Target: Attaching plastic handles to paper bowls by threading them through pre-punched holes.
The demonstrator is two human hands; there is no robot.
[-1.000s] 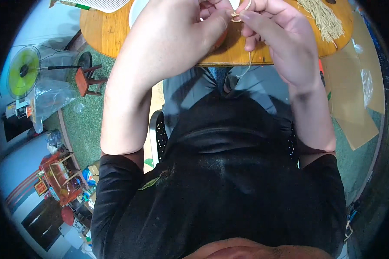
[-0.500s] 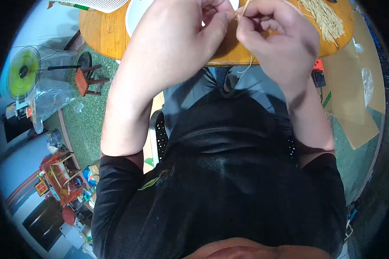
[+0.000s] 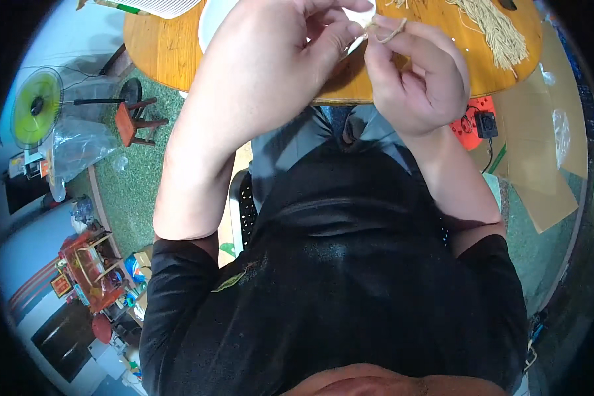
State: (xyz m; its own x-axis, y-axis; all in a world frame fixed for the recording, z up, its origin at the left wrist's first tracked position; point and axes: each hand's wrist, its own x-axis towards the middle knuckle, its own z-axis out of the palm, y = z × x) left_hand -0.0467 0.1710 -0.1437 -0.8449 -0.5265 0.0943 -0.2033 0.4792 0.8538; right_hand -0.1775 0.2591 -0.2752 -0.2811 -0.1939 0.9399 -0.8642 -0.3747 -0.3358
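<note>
Over the near edge of the wooden table [image 3: 158, 49], both hands work on a thin tan twine [image 3: 393, 32]. My left hand [image 3: 287, 56] is closed, thumb and fingers pinching the twine near its tip. Close beside it, my right hand [image 3: 426, 76] also pinches the twine between thumb and forefinger, and a short curved length of it lies over the forefinger. The exact grip point between the fingertips is too small to make out. A white dish [image 3: 211, 23] sits behind my left hand, mostly covered by it. To the right lies a bundle of tan twine [image 3: 498, 39].
A white slatted or ribbed item [image 3: 162, 5] lies at the table's far left. On the floor at left stand a small wooden stool [image 3: 129, 125] and a green fan [image 3: 36, 105]. Right of me are a red item [image 3: 468, 129], a black adapter [image 3: 487, 123] and flattened cardboard [image 3: 541, 152].
My right hand has turned and shifted slightly left and down, uncovering more of the red item. The twine end that hung below the table edge now curves over my right forefinger.
</note>
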